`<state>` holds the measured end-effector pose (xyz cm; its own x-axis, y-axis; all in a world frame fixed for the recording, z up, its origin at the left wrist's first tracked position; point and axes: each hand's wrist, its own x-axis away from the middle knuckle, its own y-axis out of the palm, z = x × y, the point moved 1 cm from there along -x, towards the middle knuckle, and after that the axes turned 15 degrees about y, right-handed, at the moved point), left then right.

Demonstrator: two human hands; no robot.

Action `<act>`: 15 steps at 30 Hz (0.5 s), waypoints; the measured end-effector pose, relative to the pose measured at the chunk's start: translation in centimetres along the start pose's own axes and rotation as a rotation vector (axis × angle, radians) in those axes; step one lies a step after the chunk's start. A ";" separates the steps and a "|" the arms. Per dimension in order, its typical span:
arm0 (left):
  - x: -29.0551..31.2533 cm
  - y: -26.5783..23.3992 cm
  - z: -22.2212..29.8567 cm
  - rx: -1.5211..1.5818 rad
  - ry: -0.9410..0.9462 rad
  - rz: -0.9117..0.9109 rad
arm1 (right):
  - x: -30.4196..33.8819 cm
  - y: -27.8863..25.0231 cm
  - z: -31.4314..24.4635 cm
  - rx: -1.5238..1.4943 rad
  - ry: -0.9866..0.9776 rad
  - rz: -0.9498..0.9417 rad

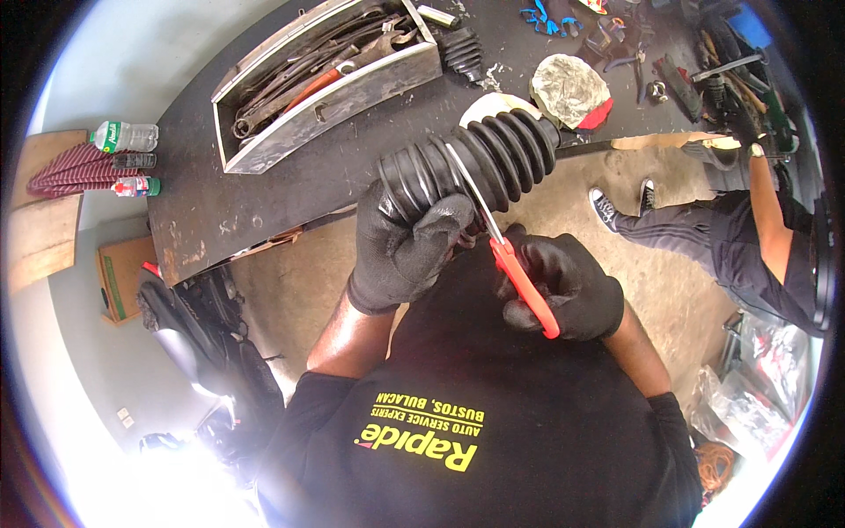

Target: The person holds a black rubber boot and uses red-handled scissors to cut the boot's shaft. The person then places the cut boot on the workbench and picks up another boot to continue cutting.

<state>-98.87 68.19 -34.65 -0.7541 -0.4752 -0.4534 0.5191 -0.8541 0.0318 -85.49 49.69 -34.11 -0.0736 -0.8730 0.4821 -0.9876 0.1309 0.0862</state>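
A black ribbed rubber boot (506, 154) is held up in front of me, tilted, with its wider end to the left. My left hand (407, 242), in a black glove, wraps round that left end from below. In my right hand (563, 286), also gloved in black, are scissors (518, 271) with red handles. Their metal blade lies across the boot's ribs near its middle; whether it cuts into the rubber I cannot tell. The other blade is hidden behind the boot, and some of my right fingers are hidden too.
Beyond my hands stands a dark workbench (198, 216) with a metal toolbox (330, 110) full of wrenches. Another ribbed boot (462, 55) and a stained cloth (572, 91) lie on it. Plastic bottles (126, 136) are at left. A co-worker (739, 233) is at right, near plastic bags (748, 392).
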 end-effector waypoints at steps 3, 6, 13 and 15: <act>-0.2 0.2 -0.5 -0.038 0.133 0.034 | -0.1 0.1 0.2 0.001 -0.030 0.010; 0.2 0.5 -1.0 -0.027 0.117 0.152 | -0.2 0.1 0.4 0.087 -0.078 0.044; 0.8 -0.9 -0.8 0.018 -0.070 0.220 | -0.2 -0.2 0.7 0.230 0.026 0.110; 0.9 -0.9 -0.9 0.057 -0.111 0.264 | -0.2 -0.3 0.6 0.255 -0.019 0.123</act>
<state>-99.66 68.70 -35.90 -0.6366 -0.7003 -0.3229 0.6824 -0.7066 0.1870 -85.28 49.50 -34.76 -0.1952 -0.8668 0.4590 -0.9739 0.1160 -0.1951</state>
